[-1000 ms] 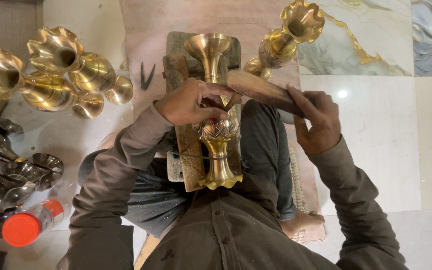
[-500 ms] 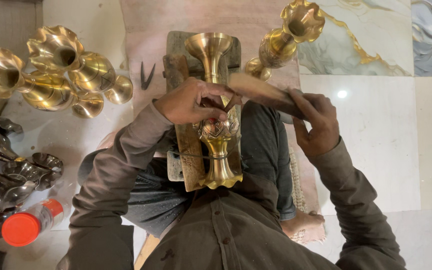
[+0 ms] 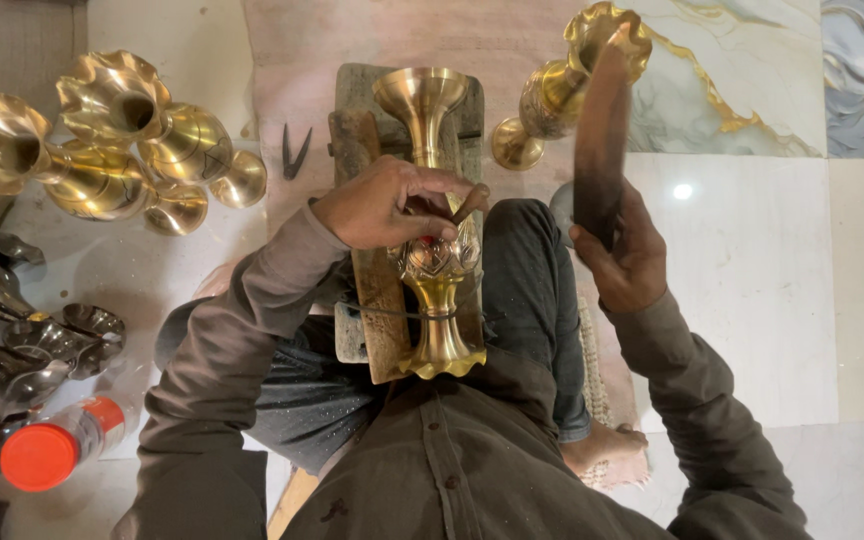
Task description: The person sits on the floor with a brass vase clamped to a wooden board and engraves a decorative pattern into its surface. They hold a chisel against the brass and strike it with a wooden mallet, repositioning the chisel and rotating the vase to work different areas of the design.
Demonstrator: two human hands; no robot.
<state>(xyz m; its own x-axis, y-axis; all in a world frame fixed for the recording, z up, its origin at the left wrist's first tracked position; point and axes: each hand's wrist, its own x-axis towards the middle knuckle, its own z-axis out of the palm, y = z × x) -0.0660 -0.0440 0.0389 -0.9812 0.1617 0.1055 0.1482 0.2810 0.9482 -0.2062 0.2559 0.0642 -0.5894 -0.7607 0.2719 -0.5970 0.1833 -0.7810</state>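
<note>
A brass vase (image 3: 430, 270) lies lengthwise on a wooden block (image 3: 384, 300) across my lap, its mouth pointing away from me. My left hand (image 3: 392, 205) rests on the vase's bulge and pinches a small dark chisel (image 3: 470, 204) against it. My right hand (image 3: 624, 260) is shut on a dark wooden mallet (image 3: 600, 140), raised upright to the right of the vase and apart from the chisel. A wire band crosses the block and the vase's stem.
Several brass vases (image 3: 102, 140) lie at the left, and another brass vase (image 3: 567, 85) stands behind the mallet. Dull metal pieces (image 3: 12, 330) and an orange-capped bottle (image 3: 57, 455) lie at lower left. Small black pincers (image 3: 295, 152) rest on the marble floor.
My right hand has swung the mallet up and to the right, from lying across the chisel to standing upright. The left hand and the vase have stayed put.
</note>
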